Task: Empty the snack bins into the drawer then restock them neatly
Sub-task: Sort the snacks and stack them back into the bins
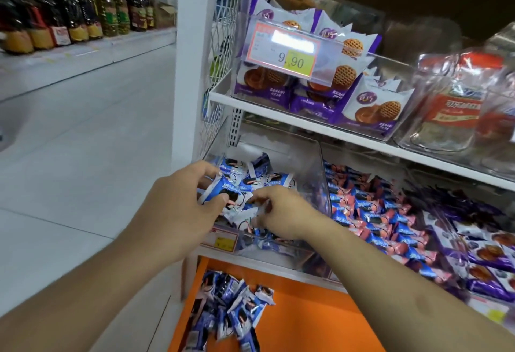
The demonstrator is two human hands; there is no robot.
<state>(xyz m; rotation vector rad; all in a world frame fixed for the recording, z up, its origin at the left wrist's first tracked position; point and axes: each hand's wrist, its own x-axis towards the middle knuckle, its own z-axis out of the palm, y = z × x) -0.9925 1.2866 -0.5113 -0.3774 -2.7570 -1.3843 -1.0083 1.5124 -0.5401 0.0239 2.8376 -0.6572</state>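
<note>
Two white shelves (pixel 306 124) of a shop rack filled the right side, one above the other, and an aisle of pale floor (pixel 83 142) ran off to the left toward a far shelf of dark oil bottles (pixel 69 14). Below the lower shelf an orange drawer (pixel 301 321) stood pulled out, with a loose heap of blue-and-white snack packets (pixel 234 315) lying in its left part. On the upper shelf sat a clear bin (pixel 395 131) of purple biscuit packs (pixel 373 103), a price tag (pixel 289 50) reading 9.90 clipped on its front, and just beside it to the right another clear bin holding red-labelled packs (pixel 451 106). On the lower shelf the leftmost clear snack bin (pixel 315 162) held more of the blue-and-white packets, and both hands were in it. To its right lay a row of blue-and-pink packets (pixel 373 220), then purple packs (pixel 490 254) further right. The left hand (pixel 181 201) was curled, thumb and fingers pinching one blue-and-white packet (pixel 223 190) at the top of the pile. The right hand (pixel 281 212) sat just beside it, knuckles up, fingers bent down into the packets and gripping some of them, though which ones I could not tell. A small red and yellow label (pixel 223 240) showed on the bin's front edge, between the two wrists.
</note>
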